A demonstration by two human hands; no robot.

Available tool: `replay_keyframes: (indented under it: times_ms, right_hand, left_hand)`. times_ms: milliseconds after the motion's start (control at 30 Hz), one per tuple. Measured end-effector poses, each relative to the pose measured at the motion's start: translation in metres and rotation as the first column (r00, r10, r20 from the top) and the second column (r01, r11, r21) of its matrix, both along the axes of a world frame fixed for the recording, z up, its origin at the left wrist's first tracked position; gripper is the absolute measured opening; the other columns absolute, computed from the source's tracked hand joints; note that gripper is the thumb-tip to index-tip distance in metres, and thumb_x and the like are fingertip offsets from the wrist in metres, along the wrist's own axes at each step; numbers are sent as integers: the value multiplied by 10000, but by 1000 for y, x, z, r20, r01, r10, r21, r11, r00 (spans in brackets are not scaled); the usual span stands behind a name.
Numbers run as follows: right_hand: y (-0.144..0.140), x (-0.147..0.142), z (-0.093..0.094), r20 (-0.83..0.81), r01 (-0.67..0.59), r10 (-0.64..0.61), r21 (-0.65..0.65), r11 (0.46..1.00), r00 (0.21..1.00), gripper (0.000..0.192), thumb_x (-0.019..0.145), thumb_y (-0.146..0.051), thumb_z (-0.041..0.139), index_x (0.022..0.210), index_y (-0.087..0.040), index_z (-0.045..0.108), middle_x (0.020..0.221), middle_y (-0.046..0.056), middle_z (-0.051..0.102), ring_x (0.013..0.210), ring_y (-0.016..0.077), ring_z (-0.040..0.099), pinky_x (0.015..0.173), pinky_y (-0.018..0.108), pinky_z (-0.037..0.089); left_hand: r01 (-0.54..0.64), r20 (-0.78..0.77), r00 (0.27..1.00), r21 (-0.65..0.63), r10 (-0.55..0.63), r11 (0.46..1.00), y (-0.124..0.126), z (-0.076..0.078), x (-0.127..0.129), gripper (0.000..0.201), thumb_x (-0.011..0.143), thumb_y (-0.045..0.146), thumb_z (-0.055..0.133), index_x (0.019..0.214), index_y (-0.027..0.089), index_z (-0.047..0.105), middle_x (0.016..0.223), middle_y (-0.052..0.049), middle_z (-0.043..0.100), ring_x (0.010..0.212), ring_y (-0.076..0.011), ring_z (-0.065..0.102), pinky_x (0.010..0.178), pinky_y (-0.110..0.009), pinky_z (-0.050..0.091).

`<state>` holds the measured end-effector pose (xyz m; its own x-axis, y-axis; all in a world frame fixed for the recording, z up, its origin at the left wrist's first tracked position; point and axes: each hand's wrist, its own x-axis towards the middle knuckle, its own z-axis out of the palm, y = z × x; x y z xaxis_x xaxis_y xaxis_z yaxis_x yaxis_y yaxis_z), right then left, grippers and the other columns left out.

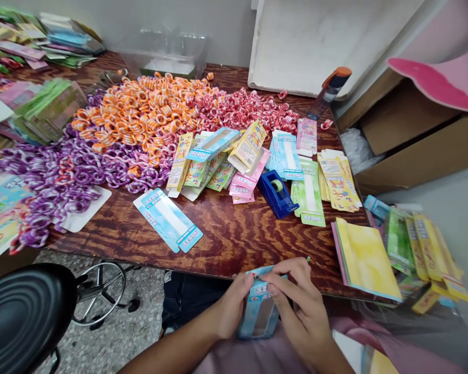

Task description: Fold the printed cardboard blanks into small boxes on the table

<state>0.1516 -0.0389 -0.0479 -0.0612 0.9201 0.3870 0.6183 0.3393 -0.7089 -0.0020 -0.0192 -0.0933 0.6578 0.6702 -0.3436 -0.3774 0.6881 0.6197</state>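
Both my hands hold a small light-blue cardboard box [259, 311] with a clear window, low in the view, just below the table's front edge. My left hand [232, 306] grips its left side. My right hand [300, 301] wraps over its top and right side, fingers curled on the flap. A flat, unfolded blue box blank [167, 219] lies on the wooden table [234, 239] ahead of my hands. A blue tape dispenser [276, 192] stands beyond it.
Heaps of purple [62, 176], orange [140, 111] and red-white [242, 106] rings cover the table's far left. Folded and flat boxes [222, 156] lie mid-table; yellow and green card stacks [364, 257] at right. Black stool [21, 311] at lower left, cardboard cartons [409, 140] at right.
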Motion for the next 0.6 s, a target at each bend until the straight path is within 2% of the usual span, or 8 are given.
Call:
replay_keyframes:
  times_ms: [67, 133, 200, 267, 333, 400, 500, 600]
  right_hand:
    - [-2, 0, 9, 7, -36, 37, -59, 998, 999, 210, 967, -88, 545, 1037, -219, 694, 976, 38, 626, 909, 196, 560, 804, 380, 422]
    - [-7, 3, 16, 76, -56, 58, -32, 998, 995, 202, 948, -70, 542, 1020, -198, 680, 952, 42, 624, 882, 194, 558, 801, 381, 404]
    - [-16, 7, 21, 181, -108, 102, 25, 994, 978, 222, 920, -45, 547, 1037, -181, 676, 957, 51, 639, 872, 193, 566, 806, 381, 390]
    - [-26, 14, 25, 301, -170, 143, 65, 983, 943, 267, 908, -27, 546, 1086, -175, 679, 998, 64, 691, 923, 213, 600, 863, 406, 396]
    - [-36, 20, 29, 415, -224, 163, 101, 969, 895, 299, 925, -38, 546, 1150, -182, 681, 1057, 80, 750, 1044, 258, 638, 924, 436, 404]
    - [-43, 23, 33, 482, -222, 139, 121, 967, 865, 288, 961, -77, 538, 1172, -204, 689, 1083, 82, 784, 1139, 291, 662, 950, 453, 413]
    - [-49, 18, 35, 469, -165, 104, 91, 982, 877, 277, 968, -98, 517, 1099, -239, 716, 1098, 60, 798, 1117, 290, 728, 983, 462, 435]
    - [-55, 7, 34, 337, -66, 61, 2, 998, 939, 284, 950, -140, 586, 1131, -286, 750, 1125, 68, 783, 1023, 305, 773, 914, 457, 538]
  left_hand:
    - [-38, -48, 998, 93, 43, 995, -2, 6, -2, 639, 998, 693, 475, 1143, 121, 723, 1149, -115, 703, 1142, -290, 607, 1060, -397, 436]
    - [0, -127, 991, 252, 33, 968, -2, 18, -5, 620, 1012, 684, 440, 1058, 124, 703, 1028, -91, 675, 997, -253, 599, 934, -353, 455]
    - [84, -239, 971, 422, 22, 903, -3, 33, -9, 635, 1024, 686, 399, 1061, 125, 695, 997, -89, 664, 934, -236, 588, 878, -336, 438]
    - [124, -314, 947, 552, 67, 824, -3, 48, -14, 647, 1034, 682, 369, 1170, 133, 683, 1078, -111, 687, 986, -254, 611, 920, -343, 429]
    - [140, -343, 933, 628, 110, 766, -5, 56, -17, 640, 1031, 675, 373, 1271, 141, 633, 1169, -141, 685, 1060, -279, 627, 967, -361, 428]
    - [136, -350, 927, 649, 135, 749, -7, 57, -17, 662, 1014, 688, 395, 1374, 146, 520, 1197, -163, 654, 1064, -288, 628, 964, -381, 445]
    - [67, -258, 954, 685, 155, 726, -12, 46, -14, 719, 989, 680, 459, 1498, 195, 309, 1182, -144, 597, 988, -264, 624, 904, -389, 478]
    - [-1, -150, 977, 710, 152, 705, -18, 35, -13, 732, 956, 662, 528, 1513, 246, 297, 1188, -123, 581, 950, -258, 626, 870, -394, 490]
